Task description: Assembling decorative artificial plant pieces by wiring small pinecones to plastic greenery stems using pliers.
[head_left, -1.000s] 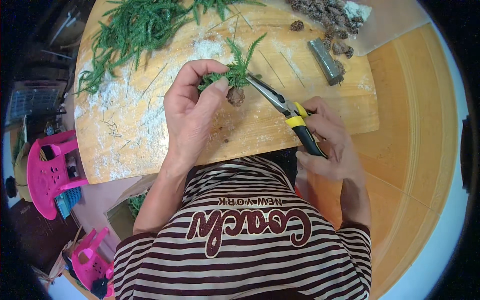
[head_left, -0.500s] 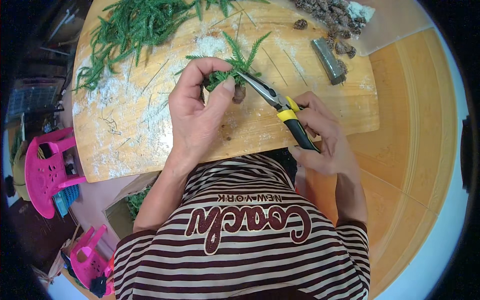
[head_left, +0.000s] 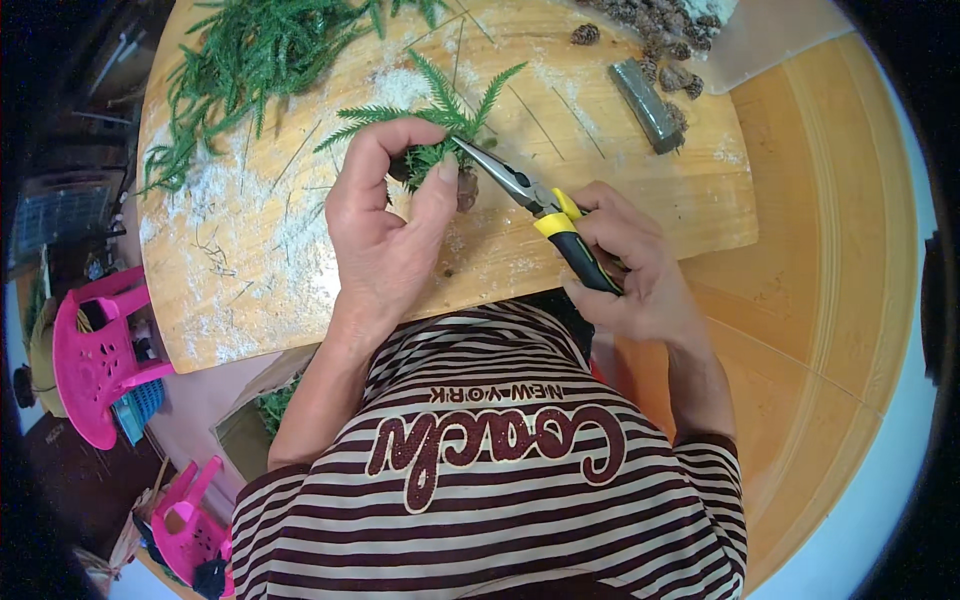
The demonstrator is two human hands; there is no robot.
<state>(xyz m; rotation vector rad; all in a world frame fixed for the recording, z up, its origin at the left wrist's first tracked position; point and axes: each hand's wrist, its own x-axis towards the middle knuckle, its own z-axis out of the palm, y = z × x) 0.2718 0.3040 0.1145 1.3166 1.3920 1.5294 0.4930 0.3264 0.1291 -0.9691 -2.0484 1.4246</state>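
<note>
Pinching feathery green sprigs (head_left: 437,125), left hand (head_left: 385,235) meets right hand (head_left: 625,270) gripping slim yellow-handled pliers (head_left: 535,205).

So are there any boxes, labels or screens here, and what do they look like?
Shirt print: glittery dark red letters across the striped shirt at the bottom middle.
Cardboard box: brown and open, below the wooden board's near edge, with green sprigs inside.
Dark gadget: at the far left edge, maybe a keypad; too blurred to tell.

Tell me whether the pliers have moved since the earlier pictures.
Yes, slightly. Judged against the grey block on the wooden board, the pliers in the right hand have shifted left, toward the green sprig.
</note>
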